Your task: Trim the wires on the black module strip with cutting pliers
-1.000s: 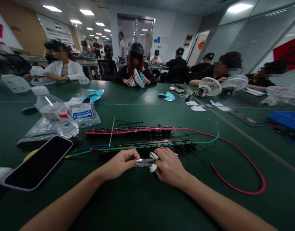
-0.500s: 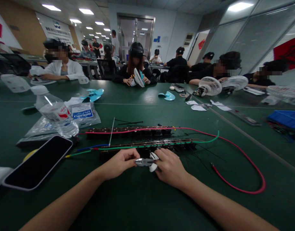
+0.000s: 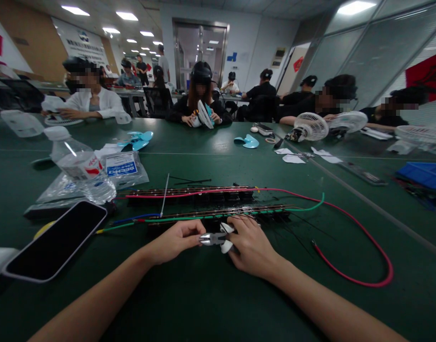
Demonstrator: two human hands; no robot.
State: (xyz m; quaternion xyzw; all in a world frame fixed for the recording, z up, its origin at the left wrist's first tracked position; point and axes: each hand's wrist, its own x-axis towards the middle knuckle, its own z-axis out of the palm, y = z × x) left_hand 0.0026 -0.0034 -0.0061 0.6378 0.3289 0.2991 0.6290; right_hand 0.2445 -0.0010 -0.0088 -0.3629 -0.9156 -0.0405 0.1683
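Note:
My right hand (image 3: 251, 244) is closed around the white handles of metal cutting pliers (image 3: 213, 239), whose jaws point left. My left hand (image 3: 182, 241) is pinched at the tip of the jaws; whatever sits between its fingers is too small to make out. Just beyond both hands lie two long black strips with metal rails. A green wire (image 3: 189, 218) runs along the nearer strip and a red wire (image 3: 282, 191) along the farther one. A pale cable tie (image 3: 165, 195) stands up at the left part of the strips.
On the left are a phone (image 3: 57, 242), a water bottle (image 3: 82, 166) and a plastic bag (image 3: 134, 175). The red wire loops round at the right. Farther back lie blue fan blades (image 3: 247, 141), fan parts and a blue tray (image 3: 422, 176). Several people sit across the table.
The fingers of my right hand have shifted slightly on the handles. My left hand and the pliers' jaws have hardly moved.

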